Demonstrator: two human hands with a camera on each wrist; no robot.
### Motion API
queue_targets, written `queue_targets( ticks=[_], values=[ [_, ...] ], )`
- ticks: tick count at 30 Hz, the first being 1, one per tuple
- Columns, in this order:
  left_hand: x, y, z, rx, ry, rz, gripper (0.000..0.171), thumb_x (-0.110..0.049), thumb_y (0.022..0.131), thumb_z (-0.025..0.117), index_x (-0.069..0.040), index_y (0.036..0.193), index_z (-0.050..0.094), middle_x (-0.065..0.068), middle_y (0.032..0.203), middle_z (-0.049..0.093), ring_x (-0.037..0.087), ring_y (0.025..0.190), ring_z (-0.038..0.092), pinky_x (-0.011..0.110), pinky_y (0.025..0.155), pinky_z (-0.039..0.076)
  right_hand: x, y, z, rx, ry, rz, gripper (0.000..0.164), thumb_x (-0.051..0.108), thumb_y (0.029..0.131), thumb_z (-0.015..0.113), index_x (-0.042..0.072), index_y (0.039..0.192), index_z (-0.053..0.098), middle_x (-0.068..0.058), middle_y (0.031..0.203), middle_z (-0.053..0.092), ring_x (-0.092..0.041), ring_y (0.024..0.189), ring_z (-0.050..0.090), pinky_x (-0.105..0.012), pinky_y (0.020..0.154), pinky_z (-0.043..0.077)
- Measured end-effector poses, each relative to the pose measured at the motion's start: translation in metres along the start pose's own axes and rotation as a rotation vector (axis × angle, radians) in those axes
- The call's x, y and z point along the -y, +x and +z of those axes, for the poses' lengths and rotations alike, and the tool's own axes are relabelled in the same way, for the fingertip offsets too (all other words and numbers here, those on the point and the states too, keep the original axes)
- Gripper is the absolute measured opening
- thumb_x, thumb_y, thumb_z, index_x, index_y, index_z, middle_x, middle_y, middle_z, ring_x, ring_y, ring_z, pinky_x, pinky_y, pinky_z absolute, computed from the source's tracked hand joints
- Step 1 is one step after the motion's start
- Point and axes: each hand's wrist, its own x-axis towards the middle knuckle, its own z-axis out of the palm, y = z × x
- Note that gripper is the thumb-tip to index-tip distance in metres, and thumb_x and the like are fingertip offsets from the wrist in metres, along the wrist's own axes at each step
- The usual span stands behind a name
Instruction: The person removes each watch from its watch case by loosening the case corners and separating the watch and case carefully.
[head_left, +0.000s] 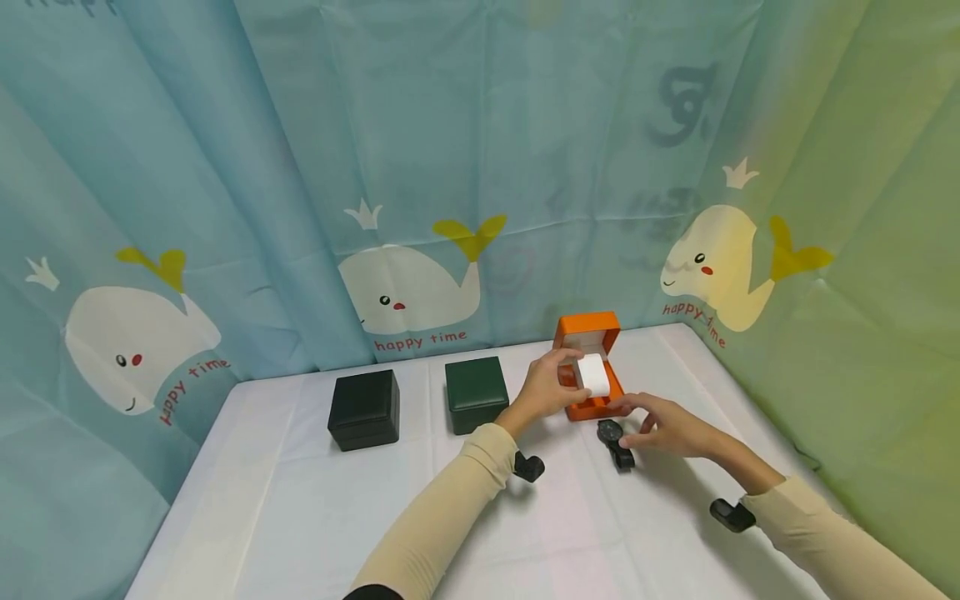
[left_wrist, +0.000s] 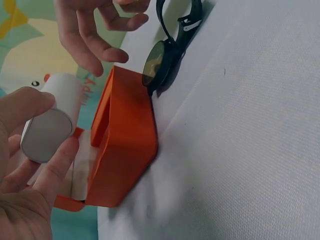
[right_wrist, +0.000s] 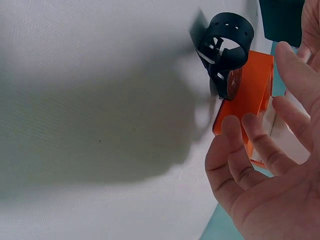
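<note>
My left hand (head_left: pixel 544 387) grips a white watch cushion (head_left: pixel 596 375) between thumb and fingers, over the orange watch box (head_left: pixel 590 322), whose lid stands raised. In the left wrist view the cushion (left_wrist: pixel 48 134) is a rounded white block, tilted above the box's pale inside. A black watch (head_left: pixel 612 439) lies on the table just in front of the box, its strap (right_wrist: pixel 228 24) curved into a loop in the right wrist view. Beside the watch is my right hand (head_left: pixel 671 427), fingers loosely bent with nothing in them, fingertips close to the watch and the box's front corner.
Left of the orange box stand a closed green box (head_left: pixel 477 385) and, farther left, a closed black box (head_left: pixel 364 410). The white-covered table (head_left: pixel 292 517) ends at a blue-green curtain (head_left: pixel 450 150) printed with whales, which also runs along the right side.
</note>
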Motion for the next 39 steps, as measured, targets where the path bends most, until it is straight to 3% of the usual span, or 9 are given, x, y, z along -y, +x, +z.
queue_targets(
  ticks=[10,21,31,39],
  values=[
    [-0.003,0.004,0.004,0.023,0.104,-0.011,0.063,-0.021,0.084,0.088,-0.01,0.14,0.06,0.007,0.142,0.058,0.028,0.126,0.055,0.031,0.102,0.049,0.001,-0.007,0.001,-0.027,-0.01,-0.021,0.055,0.02,0.091,0.08,-0.001,0.136,0.057,-0.023,0.121,0.06,-0.02,0.079,0.062,-0.031,0.069,0.054],
    [-0.01,0.013,0.01,0.092,0.25,-0.002,0.07,-0.022,0.084,0.085,-0.007,0.146,0.055,0.011,0.147,0.053,0.03,0.131,0.05,0.035,0.107,0.046,-0.002,-0.013,-0.002,-0.064,-0.029,-0.048,0.05,0.019,0.092,0.08,0.002,0.133,0.057,-0.023,0.12,0.06,-0.015,0.074,0.062,-0.029,0.065,0.051],
    [-0.007,0.015,0.016,0.089,0.325,0.003,0.067,-0.023,0.082,0.086,-0.01,0.142,0.059,0.005,0.142,0.058,0.026,0.124,0.054,0.033,0.105,0.047,-0.005,-0.016,-0.003,-0.07,-0.042,-0.03,0.052,0.02,0.092,0.079,0.001,0.135,0.057,-0.025,0.122,0.061,-0.014,0.077,0.063,-0.028,0.065,0.051],
    [-0.005,0.018,0.019,0.056,0.513,0.028,0.066,-0.037,0.082,0.082,-0.015,0.141,0.062,-0.001,0.137,0.064,0.021,0.114,0.055,0.035,0.102,0.047,-0.005,-0.019,-0.007,-0.085,-0.064,-0.022,0.056,0.025,0.091,0.08,0.002,0.137,0.056,-0.022,0.122,0.062,-0.012,0.078,0.062,-0.028,0.067,0.051]
  ],
)
